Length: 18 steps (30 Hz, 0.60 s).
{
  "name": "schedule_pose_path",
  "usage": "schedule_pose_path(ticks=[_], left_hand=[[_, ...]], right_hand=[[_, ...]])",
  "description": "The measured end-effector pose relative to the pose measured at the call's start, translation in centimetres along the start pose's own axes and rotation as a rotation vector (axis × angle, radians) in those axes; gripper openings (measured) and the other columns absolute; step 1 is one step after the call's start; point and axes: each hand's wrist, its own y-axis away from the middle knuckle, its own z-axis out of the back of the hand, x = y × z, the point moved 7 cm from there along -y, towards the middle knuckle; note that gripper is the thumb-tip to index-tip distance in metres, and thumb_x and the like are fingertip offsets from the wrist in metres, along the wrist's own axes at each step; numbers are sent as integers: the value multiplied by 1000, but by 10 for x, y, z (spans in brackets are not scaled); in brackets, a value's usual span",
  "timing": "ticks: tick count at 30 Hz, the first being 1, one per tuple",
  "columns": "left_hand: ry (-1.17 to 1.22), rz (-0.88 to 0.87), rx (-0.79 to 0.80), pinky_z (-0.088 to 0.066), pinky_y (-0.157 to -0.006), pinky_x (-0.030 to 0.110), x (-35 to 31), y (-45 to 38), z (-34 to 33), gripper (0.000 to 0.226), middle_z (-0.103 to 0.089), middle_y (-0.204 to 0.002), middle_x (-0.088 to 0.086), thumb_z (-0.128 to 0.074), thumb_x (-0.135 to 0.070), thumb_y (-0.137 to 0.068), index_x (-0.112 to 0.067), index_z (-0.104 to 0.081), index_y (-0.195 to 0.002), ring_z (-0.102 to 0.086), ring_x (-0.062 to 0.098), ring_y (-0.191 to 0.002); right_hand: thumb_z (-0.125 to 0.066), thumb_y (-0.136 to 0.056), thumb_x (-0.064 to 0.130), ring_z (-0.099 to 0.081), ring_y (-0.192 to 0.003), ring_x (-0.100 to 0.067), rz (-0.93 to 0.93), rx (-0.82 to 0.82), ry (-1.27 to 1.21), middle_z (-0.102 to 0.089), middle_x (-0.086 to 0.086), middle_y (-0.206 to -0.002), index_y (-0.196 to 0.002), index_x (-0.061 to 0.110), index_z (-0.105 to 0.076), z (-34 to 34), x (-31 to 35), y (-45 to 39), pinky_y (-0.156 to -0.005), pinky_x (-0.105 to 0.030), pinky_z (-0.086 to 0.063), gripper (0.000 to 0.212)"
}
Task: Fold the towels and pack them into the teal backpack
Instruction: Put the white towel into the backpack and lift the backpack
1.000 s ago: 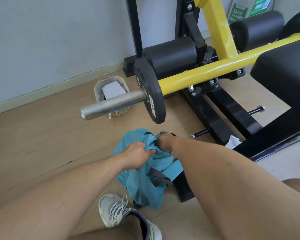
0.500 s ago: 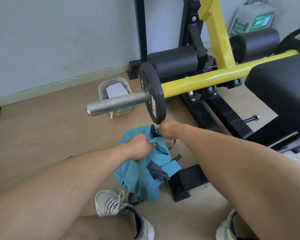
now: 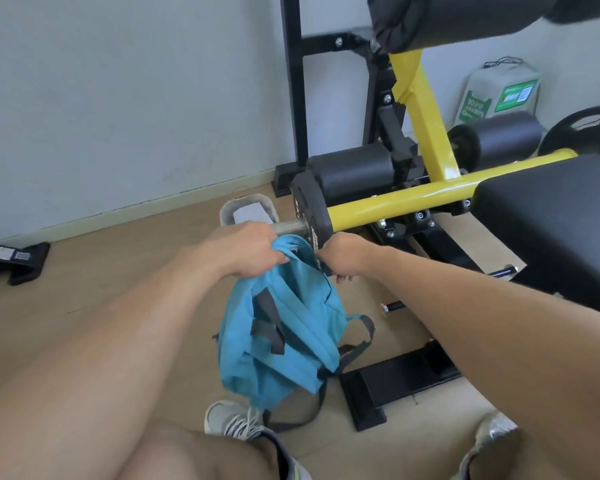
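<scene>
The teal backpack [image 3: 284, 334] hangs in the air above the wooden floor, its grey straps dangling toward my shoes. My left hand [image 3: 246, 249] grips the top edge of the backpack on its left side. My right hand [image 3: 343, 256] grips the top on the right side, close under the black weight plate [image 3: 309, 216]. No towels are in view.
A yellow and black gym machine [image 3: 413, 195] with a steel bar end [image 3: 288, 226] juts out just behind my hands. A small basket [image 3: 246, 211] stands by the wall. A black machine foot [image 3: 395, 379] lies on the floor at right, a padded seat [image 3: 551, 216] beyond.
Both hands have lifted the backpack off the floor, up to the height of the bar end. The view has tilted upward.
</scene>
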Motion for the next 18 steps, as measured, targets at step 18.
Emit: schedule_pose_path(ticks=[18], left_hand=[[846, -222, 153, -64, -82, 41, -193, 78, 11, 29, -81, -84, 3, -68, -34, -96, -5, -73, -96, -79, 27, -81]], right_hand=[[-44, -103, 23, -43, -66, -22, 197, -512, -281, -51, -13, -74, -78, 11, -52, 159, 12, 148, -63, -34, -38, 30]])
